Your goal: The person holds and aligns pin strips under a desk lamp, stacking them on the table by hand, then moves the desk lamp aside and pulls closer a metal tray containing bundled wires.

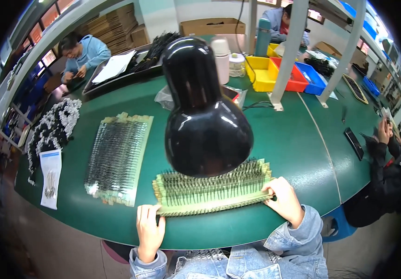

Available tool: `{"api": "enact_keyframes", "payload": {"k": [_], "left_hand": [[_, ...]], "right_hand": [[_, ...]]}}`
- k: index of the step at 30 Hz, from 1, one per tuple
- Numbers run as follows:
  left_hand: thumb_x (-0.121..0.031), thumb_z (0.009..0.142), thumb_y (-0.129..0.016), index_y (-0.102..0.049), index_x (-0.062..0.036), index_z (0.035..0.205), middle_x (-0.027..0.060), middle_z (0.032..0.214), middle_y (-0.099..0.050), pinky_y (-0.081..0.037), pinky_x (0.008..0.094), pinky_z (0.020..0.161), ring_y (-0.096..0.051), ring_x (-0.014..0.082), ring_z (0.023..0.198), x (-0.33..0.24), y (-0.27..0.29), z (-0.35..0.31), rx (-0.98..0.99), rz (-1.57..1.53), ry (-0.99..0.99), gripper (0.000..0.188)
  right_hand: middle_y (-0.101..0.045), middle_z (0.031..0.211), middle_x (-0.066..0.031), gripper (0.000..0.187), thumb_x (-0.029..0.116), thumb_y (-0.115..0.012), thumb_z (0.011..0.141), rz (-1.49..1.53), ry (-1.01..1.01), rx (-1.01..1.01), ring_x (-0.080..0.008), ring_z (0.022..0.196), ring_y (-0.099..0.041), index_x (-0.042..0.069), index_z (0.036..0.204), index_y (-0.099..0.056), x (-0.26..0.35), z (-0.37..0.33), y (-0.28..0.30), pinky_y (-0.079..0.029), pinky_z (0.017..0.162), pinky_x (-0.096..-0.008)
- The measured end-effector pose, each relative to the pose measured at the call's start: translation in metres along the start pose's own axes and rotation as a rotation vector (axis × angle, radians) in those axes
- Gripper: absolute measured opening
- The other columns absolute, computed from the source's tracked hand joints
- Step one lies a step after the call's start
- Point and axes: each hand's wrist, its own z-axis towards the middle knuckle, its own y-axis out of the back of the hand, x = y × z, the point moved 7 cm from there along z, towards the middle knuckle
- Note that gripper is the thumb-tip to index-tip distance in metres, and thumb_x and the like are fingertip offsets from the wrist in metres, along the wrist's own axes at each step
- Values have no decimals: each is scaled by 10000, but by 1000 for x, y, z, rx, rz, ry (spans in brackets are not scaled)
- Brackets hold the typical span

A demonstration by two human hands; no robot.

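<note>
Both my hands are at the ends of a long light-green strip (214,205) with a row of small dark parts along its edge. My left hand (149,229) pinches its left end between thumb and fingers. At the right end, my right hand (284,199) is closed on it the same way. Just beyond lies a row of similar light-green strips (182,188) set close together, with thin dark pieces standing up from them. A black lamp head (207,139) hangs over this row and hides part of its far side.
Left on the green table (293,139) lies another batch of strips with shiny metal parts (119,158). Beside it are a small clear bag (50,179) and black-and-white pieces (56,125). Yellow, red and blue bins (262,74) stand behind a metal post (290,56). Other people sit around.
</note>
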Motion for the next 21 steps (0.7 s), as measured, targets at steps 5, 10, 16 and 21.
{"api": "enact_keyframes", "payload": {"k": [5, 10, 16, 21], "left_hand": [[-46, 669, -583, -501, -27, 895, 108, 739, -473, -407, 317, 578, -475, 235, 685, -21, 8, -7, 58, 121, -276, 241], [-63, 707, -575, -541, -6, 918, 196, 927, -509, -362, 418, 813, -466, 352, 901, 1, 4, -15, 209, 70, -190, 221], [-24, 681, -574, -556, -9, 845, 161, 819, -532, -410, 370, 708, -499, 316, 793, -18, 11, -3, 251, -108, -162, 166], [-15, 678, -566, -560, -16, 824, 141, 789, -532, -421, 338, 639, -503, 291, 738, -20, 10, -2, 228, -82, -250, 147]], "right_hand": [[-504, 771, -62, 260, 103, -624, 573, -52, 356, 29, -235, 724, -484, 74, 821, -553, 7, -3, 4, -410, 678, -331], [-518, 796, -43, 196, 143, -613, 634, -53, 268, 96, -217, 804, -470, 77, 813, -568, -4, -5, 5, -399, 720, -324], [-497, 773, -58, 189, 138, -619, 643, 4, 244, 75, -212, 764, -492, 73, 804, -542, -11, -13, 9, -413, 679, -314], [-499, 799, -42, 203, 111, -602, 675, 117, 139, 167, -182, 689, -509, 71, 868, -552, -15, -12, 7, -430, 627, -296]]}}
